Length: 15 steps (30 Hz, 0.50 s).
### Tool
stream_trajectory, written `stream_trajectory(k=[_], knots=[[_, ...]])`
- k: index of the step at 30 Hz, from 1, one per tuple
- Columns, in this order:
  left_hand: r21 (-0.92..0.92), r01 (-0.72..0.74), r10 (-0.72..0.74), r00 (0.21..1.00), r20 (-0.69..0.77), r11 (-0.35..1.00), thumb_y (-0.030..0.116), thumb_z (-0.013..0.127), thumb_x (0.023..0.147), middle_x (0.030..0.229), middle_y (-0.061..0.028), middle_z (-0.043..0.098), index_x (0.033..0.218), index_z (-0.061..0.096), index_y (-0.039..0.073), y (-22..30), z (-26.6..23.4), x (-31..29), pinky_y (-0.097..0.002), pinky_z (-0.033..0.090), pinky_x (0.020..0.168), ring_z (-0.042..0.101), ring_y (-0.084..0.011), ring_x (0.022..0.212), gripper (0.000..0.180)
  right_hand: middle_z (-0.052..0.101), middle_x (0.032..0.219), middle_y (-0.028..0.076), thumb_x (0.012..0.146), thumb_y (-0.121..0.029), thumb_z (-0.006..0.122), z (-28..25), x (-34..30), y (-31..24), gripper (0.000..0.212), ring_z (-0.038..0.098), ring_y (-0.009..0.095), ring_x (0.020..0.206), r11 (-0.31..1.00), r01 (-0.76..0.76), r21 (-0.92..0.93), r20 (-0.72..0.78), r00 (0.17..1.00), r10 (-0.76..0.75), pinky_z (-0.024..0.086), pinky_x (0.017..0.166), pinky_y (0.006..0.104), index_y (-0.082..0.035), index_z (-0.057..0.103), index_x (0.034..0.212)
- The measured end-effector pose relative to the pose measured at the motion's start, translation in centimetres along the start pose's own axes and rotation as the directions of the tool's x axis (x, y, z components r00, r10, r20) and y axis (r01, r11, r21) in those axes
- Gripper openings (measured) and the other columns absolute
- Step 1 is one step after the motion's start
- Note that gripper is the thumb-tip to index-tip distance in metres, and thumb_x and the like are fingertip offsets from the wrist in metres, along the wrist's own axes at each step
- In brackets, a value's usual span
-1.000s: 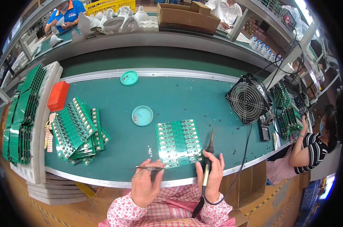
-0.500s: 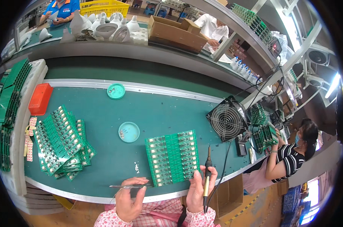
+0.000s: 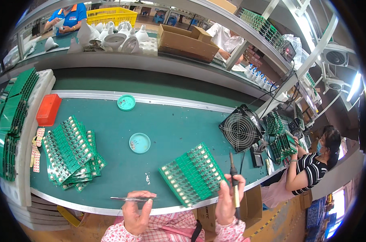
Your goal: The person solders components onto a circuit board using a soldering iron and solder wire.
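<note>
My left hand is closed on a thin pair of metal tweezers near the bench's front edge. In my right hand is a soldering iron, its tip pointing up and away from me. Thumb and fingers of that same hand also grip the near right edge of a green circuit board panel, which sits tilted to the left over the bench with rows of small components on it. A messy stack of similar circuit board panels lies to the left.
Two round dishes, one mid-bench and one farther back, hold tiny parts. A red bin and a foam rack of boards line the left. A black fan stands right; a co-worker sits beyond it.
The circuit board panel has turned counter-clockwise and shifted right with my right hand and the soldering iron. My left hand keeps its hold on the tweezers. The whole view shifted slightly.
</note>
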<state>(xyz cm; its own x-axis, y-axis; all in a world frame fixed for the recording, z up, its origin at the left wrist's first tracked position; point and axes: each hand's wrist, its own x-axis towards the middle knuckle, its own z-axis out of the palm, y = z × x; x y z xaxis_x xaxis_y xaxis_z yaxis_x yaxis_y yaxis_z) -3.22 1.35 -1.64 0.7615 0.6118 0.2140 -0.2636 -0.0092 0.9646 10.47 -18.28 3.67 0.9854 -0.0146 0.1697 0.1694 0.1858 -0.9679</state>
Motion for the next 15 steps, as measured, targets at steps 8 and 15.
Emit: stream_trajectory(k=[8, 15], knots=[[-0.026, 0.030, -0.032, 0.998, -0.055, 0.999, -0.003, 0.060, 0.093, 0.102, -0.0144, 0.067, 0.111, 0.054, -0.003, 0.5, 0.0, 0.3, -0.0321, 0.052, 0.087, 0.065, -0.0186, 0.095, 0.019, 0.061, 0.108, 0.007, 0.099, -0.002, 0.057, 1.0, 8.7, -3.5, 0.019, 0.065, 0.014, 0.101, 0.902, 0.237, -0.361, 0.537, 0.843, -0.007, 0.047, 0.082, 0.0244, -0.003, 0.053, 0.117], [0.068, 0.019, -0.021, 0.999, 0.025, 0.997, -0.002, 0.060, 0.094, 0.103, -0.0138, 0.067, 0.111, 0.053, -0.002, 1.2, -0.1, -0.7, -0.0327, 0.053, 0.087, 0.067, -0.0197, 0.095, 0.018, 0.066, 0.108, 0.006, 0.095, -0.002, 0.062, 6.4, 14.5, -0.1, 0.027, 0.062, 0.009, 0.091, 0.910, 0.295, -0.292, 0.747, 0.665, 0.024, 0.048, 0.077, 0.0230, -0.005, 0.053, 0.120]])
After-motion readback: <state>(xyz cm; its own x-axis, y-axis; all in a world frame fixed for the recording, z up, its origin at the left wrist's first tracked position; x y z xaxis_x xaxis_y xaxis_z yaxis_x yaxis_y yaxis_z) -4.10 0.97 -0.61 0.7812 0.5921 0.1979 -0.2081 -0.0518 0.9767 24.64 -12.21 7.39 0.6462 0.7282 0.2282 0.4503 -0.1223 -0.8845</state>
